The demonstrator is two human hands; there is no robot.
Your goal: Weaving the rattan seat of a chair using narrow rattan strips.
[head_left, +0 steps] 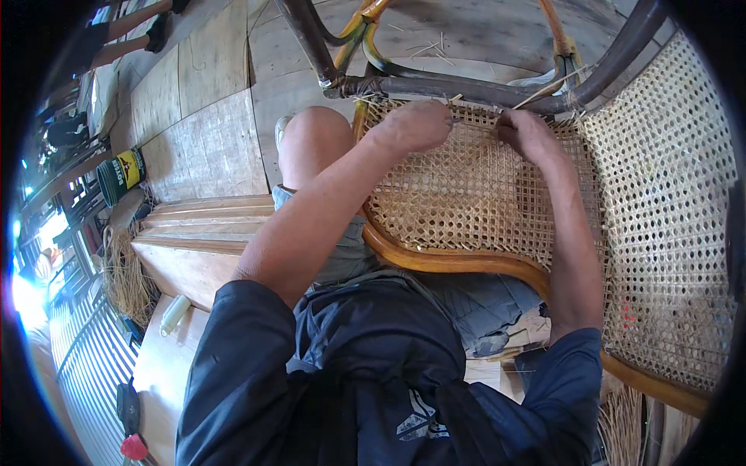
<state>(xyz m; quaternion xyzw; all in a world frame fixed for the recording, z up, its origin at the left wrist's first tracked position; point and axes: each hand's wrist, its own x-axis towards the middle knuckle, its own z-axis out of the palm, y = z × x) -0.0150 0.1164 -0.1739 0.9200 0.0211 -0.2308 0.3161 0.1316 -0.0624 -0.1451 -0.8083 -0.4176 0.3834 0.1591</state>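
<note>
A rattan chair with a woven cane seat (458,202) lies tipped across my lap, its open-weave back (668,194) standing to the right. My left hand (416,126) is closed over the far left part of the seat. A small dark tip shows at its fingers, but what it grips is too hidden to name. At the far edge of the weave, my right hand (532,136) has its fingers bent and pressed together. A thin pale cane strip (548,87) slants up and right from those fingers. Short strip ends poke out along the seat's dark far rail (466,91).
Wooden boards (206,147) cover the floor at left, with loose cane scraps (431,50) beyond the chair. A dark green bucket (120,177), a bundle of cane strands (128,272) and a pale bottle (175,314) are on the left. Another person's legs (132,35) show at far left.
</note>
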